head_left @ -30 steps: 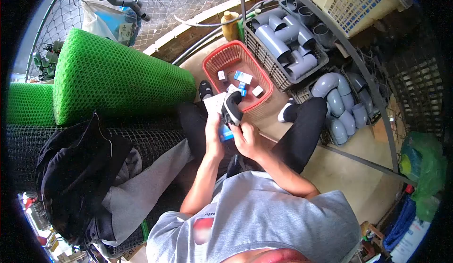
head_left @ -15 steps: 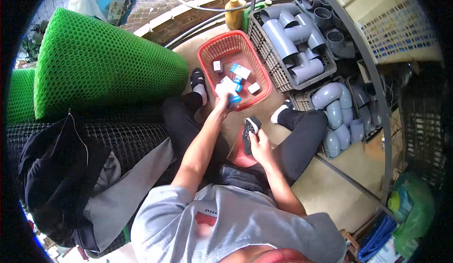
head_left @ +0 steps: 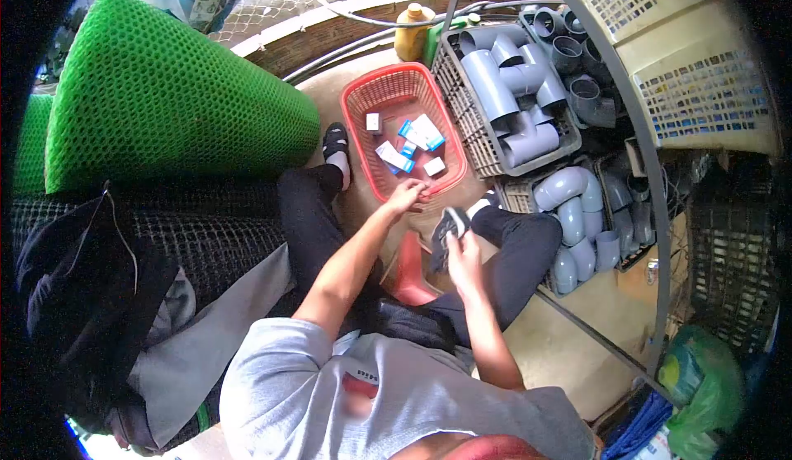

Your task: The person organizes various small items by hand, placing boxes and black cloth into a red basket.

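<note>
My left hand [head_left: 408, 197] is over the near rim of a red plastic basket [head_left: 352, 101], fingers loosely bent and apart, with nothing visible in them. Inside the basket lie several small white and blue boxes [head_left: 394, 157], some overlapping. My right hand [head_left: 464, 260] grips a soft-looking black object with a pale grey edge [head_left: 450, 231], held above my lap to the right of the left hand. What kind of thing it is, I cannot tell. A red plastic piece [head_left: 410, 272] is between my legs, just left of the black object.
A dark crate [head_left: 487, 150] of grey pipe tees stands right of the basket, with grey pipe elbows [head_left: 569, 181] in a crate nearer me. Rolled green mesh [head_left: 181, 105] fills the left. Yellow bottle [head_left: 412, 35] stands behind the basket. A metal bar [head_left: 606, 336] crosses at right.
My left hand has let go of a white and blue box in the basket and drawn back to the near rim. My right hand has shifted slightly right with the black object, which has turned.
</note>
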A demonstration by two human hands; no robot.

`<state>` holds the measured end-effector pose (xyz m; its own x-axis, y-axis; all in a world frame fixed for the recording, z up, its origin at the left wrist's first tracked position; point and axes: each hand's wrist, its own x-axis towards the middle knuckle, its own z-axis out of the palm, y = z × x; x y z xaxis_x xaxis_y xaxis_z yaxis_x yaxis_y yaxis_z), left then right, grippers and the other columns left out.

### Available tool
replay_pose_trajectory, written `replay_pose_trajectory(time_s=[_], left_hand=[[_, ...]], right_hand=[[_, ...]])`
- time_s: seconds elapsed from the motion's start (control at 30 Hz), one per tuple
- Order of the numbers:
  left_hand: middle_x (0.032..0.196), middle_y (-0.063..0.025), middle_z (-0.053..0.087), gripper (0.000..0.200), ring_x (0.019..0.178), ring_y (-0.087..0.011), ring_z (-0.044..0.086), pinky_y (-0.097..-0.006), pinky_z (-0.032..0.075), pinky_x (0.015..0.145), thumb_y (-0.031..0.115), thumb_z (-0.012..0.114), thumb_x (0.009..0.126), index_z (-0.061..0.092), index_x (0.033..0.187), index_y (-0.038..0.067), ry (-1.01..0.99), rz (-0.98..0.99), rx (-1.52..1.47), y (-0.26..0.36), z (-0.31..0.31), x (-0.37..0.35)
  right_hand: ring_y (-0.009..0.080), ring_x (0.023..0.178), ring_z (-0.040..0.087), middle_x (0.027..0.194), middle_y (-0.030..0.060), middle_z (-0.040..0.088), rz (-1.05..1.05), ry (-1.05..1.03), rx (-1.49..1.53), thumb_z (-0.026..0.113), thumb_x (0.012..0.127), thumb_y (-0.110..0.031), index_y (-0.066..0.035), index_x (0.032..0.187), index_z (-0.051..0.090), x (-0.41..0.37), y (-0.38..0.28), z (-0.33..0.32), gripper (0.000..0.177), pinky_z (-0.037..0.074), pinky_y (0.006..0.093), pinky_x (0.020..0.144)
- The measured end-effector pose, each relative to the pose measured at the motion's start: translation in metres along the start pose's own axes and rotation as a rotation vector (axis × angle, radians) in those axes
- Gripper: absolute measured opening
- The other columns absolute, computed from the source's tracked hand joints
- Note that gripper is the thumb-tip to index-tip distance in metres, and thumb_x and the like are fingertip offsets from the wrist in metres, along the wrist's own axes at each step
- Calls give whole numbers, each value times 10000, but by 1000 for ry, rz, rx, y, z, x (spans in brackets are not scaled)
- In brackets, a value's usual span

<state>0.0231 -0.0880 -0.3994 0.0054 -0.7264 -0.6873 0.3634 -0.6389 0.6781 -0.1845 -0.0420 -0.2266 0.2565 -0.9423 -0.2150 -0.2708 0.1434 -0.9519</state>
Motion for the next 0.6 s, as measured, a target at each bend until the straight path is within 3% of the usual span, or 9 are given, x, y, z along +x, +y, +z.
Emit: replay_pose_trajectory(time_s=[0.03, 0.1, 0.17, 0.23, 0.33, 0.37, 0.43, 0.57, 0.6], left_hand=[[1394, -112, 606, 545, 1262, -289, 602, -562, 533, 977, 490, 544, 1045, 506, 1461, 140, -107, -10, -45, 13, 9, -31], [1509, -102, 530, 663, 1399, -288, 474, -611, 440, 1073, 598, 504, 1028, 455, 1525, 162, -306, -112, -250, 26, 25, -73], [1586, -81, 460, 726, 1426, -280, 431, -625, 378, 1117, 663, 470, 1012, 414, 1563, 193, -409, -45, -312, 39, 41, -116], [1556, -52, 482, 721, 1371, -266, 491, -582, 428, 1091, 614, 556, 997, 401, 1570, 205, -415, -21, -377, 47, 45, -147], [1435, -22, 559, 688, 1298, -227, 570, -505, 497, 1052, 383, 711, 954, 421, 1550, 198, -329, 241, -396, 47, 36, -162], [1397, -80, 597, 596, 1242, -214, 616, -418, 518, 1051, 261, 666, 996, 452, 1532, 113, -346, 271, -456, 47, 33, -166], [1285, -91, 665, 473, 1176, -210, 660, -376, 540, 1025, 160, 645, 975, 561, 1429, 56, -280, 314, -385, 38, 17, -156], [977, -53, 714, 351, 846, -194, 693, -327, 572, 769, 200, 635, 923, 677, 1220, 17, -109, 239, -477, 40, 5, -145], [923, -41, 698, 335, 776, -184, 662, -323, 548, 709, 299, 585, 952, 683, 1130, 34, -218, 279, -541, 37, 0, -145]], right_hand=[[200, 949, 668, 1052, 140, 714, 100, -10, 28, 593, 1026, -124, 40, 1307, 593, 5, -1, -2, 325, 519, 340, 846], [193, 962, 682, 1075, 135, 719, 58, 39, 138, 611, 1011, -93, 46, 1319, 588, 19, -1, 4, 339, 530, 319, 832], [188, 970, 687, 1084, 129, 721, 5, 12, 154, 610, 1009, -84, 44, 1321, 588, 27, -7, 11, 338, 535, 315, 833], [185, 989, 700, 1091, 135, 725, 32, -126, 132, 618, 997, -75, 44, 1342, 574, 24, -43, 10, 368, 552, 326, 847], [300, 1053, 713, 1150, 228, 710, -131, -199, -117, 676, 961, -147, 41, 1383, 545, 16, -66, 14, 481, 555, 407, 906], [346, 1146, 689, 1230, 262, 681, -153, -254, -87, 685, 955, -166, 40, 1390, 543, 6, -91, 12, 503, 538, 429, 968], [290, 1229, 661, 1311, 245, 663, -223, -290, -300, 695, 946, -126, 11, 1373, 578, -2, -102, 9, 463, 504, 396, 1051], [323, 1297, 616, 1342, 227, 654, -507, 13, -184, 720, 913, -73, 38, 1300, 616, 6, -192, -32, 416, 453, 399, 1128], [315, 1163, 699, 1241, 217, 704, -722, 173, -286, 726, 905, -40, 8, 1357, 585, 19, -209, -55, 476, 543, 395, 1007]])
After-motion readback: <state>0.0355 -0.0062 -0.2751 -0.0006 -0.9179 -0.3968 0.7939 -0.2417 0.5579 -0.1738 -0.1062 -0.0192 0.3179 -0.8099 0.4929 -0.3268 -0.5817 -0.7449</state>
